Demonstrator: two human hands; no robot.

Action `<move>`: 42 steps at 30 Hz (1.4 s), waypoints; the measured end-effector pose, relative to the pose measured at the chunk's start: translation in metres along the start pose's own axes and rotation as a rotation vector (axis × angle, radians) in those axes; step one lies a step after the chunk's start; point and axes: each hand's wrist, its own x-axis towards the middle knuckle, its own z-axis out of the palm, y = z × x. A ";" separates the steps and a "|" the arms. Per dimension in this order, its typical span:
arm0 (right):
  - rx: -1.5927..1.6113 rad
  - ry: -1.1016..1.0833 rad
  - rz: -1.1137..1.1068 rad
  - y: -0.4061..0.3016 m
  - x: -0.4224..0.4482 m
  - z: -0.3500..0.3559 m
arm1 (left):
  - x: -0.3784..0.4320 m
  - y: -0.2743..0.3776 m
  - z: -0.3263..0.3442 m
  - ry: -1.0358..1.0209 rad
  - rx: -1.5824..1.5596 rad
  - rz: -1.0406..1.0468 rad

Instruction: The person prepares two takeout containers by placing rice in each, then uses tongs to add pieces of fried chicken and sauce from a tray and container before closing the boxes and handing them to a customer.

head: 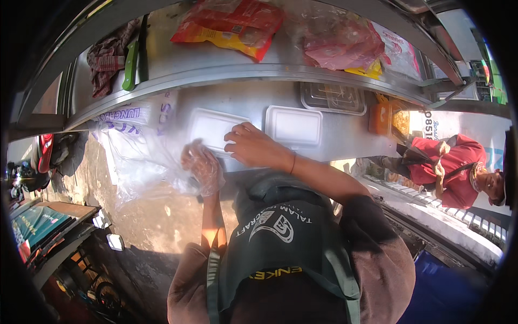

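Note:
A closed white foam lunch box [212, 127] lies on the metal counter in front of me, slightly askew. My bare right hand [257, 145] reaches over its right end, fingers bent and a little apart; whether they press on the lid I cannot tell. At the box's near left corner is my left hand [202, 168], in a clear plastic glove and blurred, its fingertips unclear. Beside that hand a large clear plastic bag with purple print [133, 141] hangs over the counter's edge. To the right of my right hand sits a second closed foam box [294, 127].
A metal shelf [243, 73] crosses above the counter, bearing a green-handled knife [130, 67], a checked cloth [107, 60] and red-yellow packets [230, 30]. Clear plastic containers [334, 97] and an orange tub [380, 117] stand at right. A person in red [449, 170] stands beyond.

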 end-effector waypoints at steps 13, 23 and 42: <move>-0.723 0.589 0.861 0.198 -0.247 -0.297 | 0.091 0.269 -0.024 -0.260 -0.702 1.251; -0.362 0.658 0.539 0.254 -0.217 -0.277 | 0.173 0.456 0.085 -0.662 -0.360 1.157; -0.152 0.851 0.103 0.104 -0.267 -0.259 | 0.170 0.464 0.107 -0.244 -0.114 1.071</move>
